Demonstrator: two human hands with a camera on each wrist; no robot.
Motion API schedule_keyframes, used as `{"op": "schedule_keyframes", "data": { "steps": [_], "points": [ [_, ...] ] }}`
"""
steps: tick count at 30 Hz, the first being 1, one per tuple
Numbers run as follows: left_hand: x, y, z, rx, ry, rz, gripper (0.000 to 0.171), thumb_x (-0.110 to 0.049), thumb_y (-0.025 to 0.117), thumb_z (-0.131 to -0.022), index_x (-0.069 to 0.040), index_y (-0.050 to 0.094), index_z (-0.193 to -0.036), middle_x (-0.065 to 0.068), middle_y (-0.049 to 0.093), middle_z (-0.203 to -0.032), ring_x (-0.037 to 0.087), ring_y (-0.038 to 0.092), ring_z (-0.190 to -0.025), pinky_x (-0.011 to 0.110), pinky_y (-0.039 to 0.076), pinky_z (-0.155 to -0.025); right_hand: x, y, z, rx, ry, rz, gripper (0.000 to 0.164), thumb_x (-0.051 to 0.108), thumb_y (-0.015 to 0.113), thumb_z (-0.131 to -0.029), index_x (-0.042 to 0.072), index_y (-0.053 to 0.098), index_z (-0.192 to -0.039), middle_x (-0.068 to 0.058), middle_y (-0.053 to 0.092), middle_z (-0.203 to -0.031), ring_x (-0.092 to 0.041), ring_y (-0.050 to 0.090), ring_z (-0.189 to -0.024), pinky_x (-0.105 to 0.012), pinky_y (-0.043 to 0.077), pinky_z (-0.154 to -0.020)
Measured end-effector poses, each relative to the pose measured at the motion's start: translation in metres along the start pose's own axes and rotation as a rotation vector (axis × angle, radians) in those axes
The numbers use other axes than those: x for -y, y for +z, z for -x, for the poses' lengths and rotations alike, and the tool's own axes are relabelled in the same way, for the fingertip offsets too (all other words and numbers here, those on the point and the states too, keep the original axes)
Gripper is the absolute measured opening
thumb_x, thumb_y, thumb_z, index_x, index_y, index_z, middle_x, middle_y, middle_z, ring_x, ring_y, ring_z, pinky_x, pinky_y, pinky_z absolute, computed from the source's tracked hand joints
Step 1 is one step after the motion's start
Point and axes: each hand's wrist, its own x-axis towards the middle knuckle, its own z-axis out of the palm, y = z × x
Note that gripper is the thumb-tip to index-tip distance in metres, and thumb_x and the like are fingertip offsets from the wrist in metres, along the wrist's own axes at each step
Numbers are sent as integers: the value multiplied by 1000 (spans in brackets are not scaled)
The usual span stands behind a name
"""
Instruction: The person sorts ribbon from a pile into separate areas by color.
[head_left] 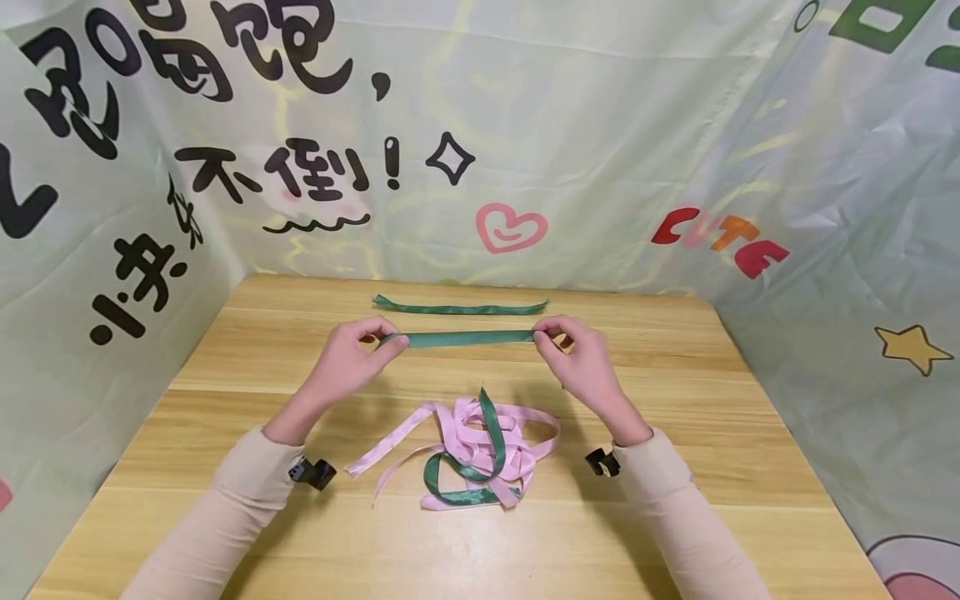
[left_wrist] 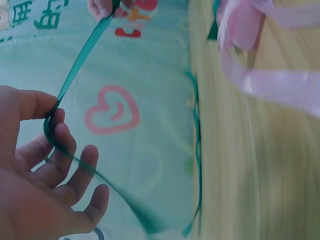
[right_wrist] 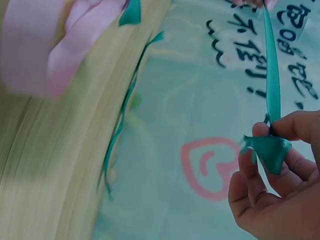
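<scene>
A green ribbon is stretched nearly level between both hands above the table. My left hand pinches one end between thumb and index finger; in the left wrist view a loose tail trails past the other fingers. My right hand pinches the other end, and a short folded end shows over its fingers in the right wrist view. Behind the hands, a second green ribbon lies straight on the table. Nearer me sits a tangled pile of pink ribbon with a curled green ribbon on top.
The wooden table is walled by a printed cloth at the back and both sides. The second green ribbon lies close to the table's back edge. A small black camera sits at each wrist.
</scene>
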Motion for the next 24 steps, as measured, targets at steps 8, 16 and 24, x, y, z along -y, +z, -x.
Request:
{"op": "schedule_keyframes", "data": {
  "steps": [8,16,24],
  "points": [
    [20,-16,-5,-43,-28,-14,13,-20,72,-101,-11,76,-92,10,74,-87,20,52,-68,33,45,-73,-26,-9,-8,-28,38,48,10,8,69,-99,4,77,-104,-11,75,-90,-20,64,-80,-22,46,-72],
    [33,-26,-8,-51,-83,-29,16,-22,71,-101,-8,77,-97,9,73,-87,19,52,-69,30,44,-66,-40,-20,-15,-37,119,78,15,13,66,-101,4,77,-108,-14,76,-99,-23,64,-84,-25,45,-66],
    [43,-35,-15,-68,-153,-50,20,-24,70,-100,-4,77,-101,14,74,-93,13,50,-65,30,44,-63,-55,-20,-24,-31,201,97,21,15,63,-103,1,76,-112,-18,76,-105,-29,66,-93,-32,48,-74]
  ]
}}
